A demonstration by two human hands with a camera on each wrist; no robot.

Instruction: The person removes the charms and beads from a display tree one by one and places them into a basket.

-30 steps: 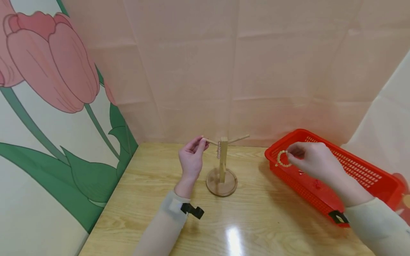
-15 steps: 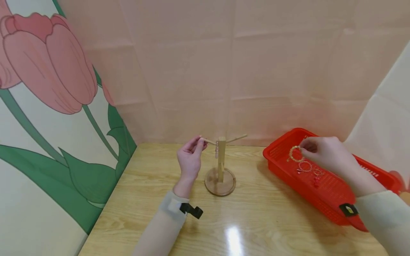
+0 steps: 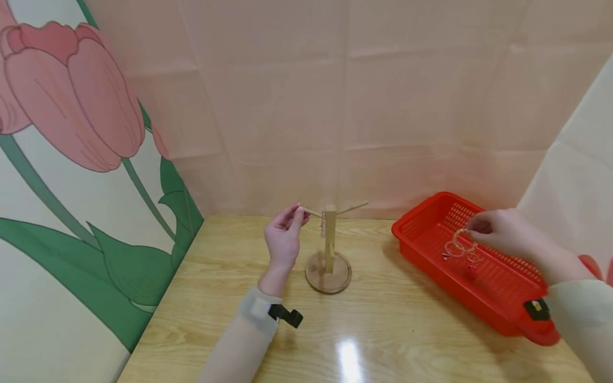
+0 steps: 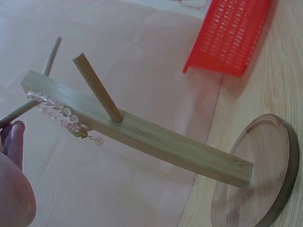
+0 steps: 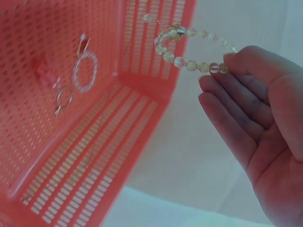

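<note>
Yellow beaded bracelet (image 5: pixel 191 65) w/ a small dangling bead charm (image 5: pixel 147 18): over the red plastic basket (image 3: pixel 450 287), exact height hard to tell. R hand (image 5: pixel 267 118) pinches it thumb vs. index at one end of the loop, other fingers loosely extended. Risk: grip covers only a bead or two, so any slip prob. drops it into the basket. Charm could also snag in the slots or tangle w/ the pieces inside: clear-pink bracelet (image 5: pixel 76 77), sm. gold-tone ring-shaped piece (image 5: pixel 58 100), red item (image 5: pixel 41 68) too blurred to ID.

L hand (image 3: pixel 283 239): fingertips pinch the end of a peg (image 4: pixel 18 112) on the wooden jewelry stand (image 3: pixel 330 239), which is upright on the wood-grain tabletop (image 3: pixel 215 298), left of basket. Pale-pink crystal bracelet (image 4: pixel 57 113) hangs on that peg, near the post. A hard tug there might tip the stand, its round base (image 3: pixel 315 275) being sm.
</note>
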